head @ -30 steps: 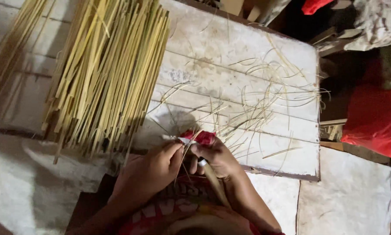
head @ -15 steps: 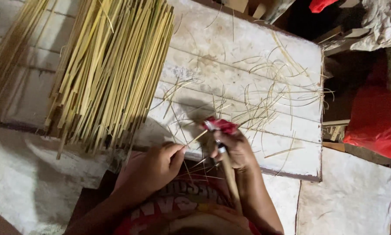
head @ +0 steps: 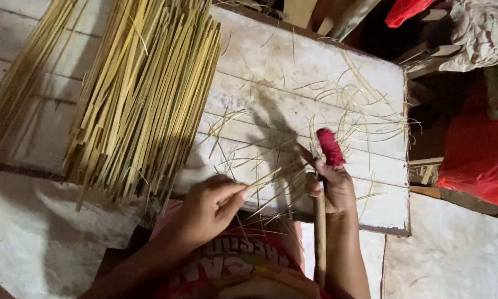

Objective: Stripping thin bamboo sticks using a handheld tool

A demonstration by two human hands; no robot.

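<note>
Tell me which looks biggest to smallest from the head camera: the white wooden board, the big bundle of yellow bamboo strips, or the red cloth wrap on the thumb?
1. White wooden board
2. Big bundle of yellow bamboo strips
3. Red cloth wrap on the right hand

Worn whitewashed plank board (head: pixel 315 72) over pale sacking (head: pixel 33 238) — dim, cluttered corner, red plastic bag (head: pixel 476 160) at right

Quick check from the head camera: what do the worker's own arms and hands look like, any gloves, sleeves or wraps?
Both arms are bare from wrist to past the elbow, with no sleeves in view. The left hand wears no glove, ring or band. The right hand is also ungloved, but one finger carries a red cloth wrap. No watch shows. A red garment with light lettering covers the lap below.
</note>
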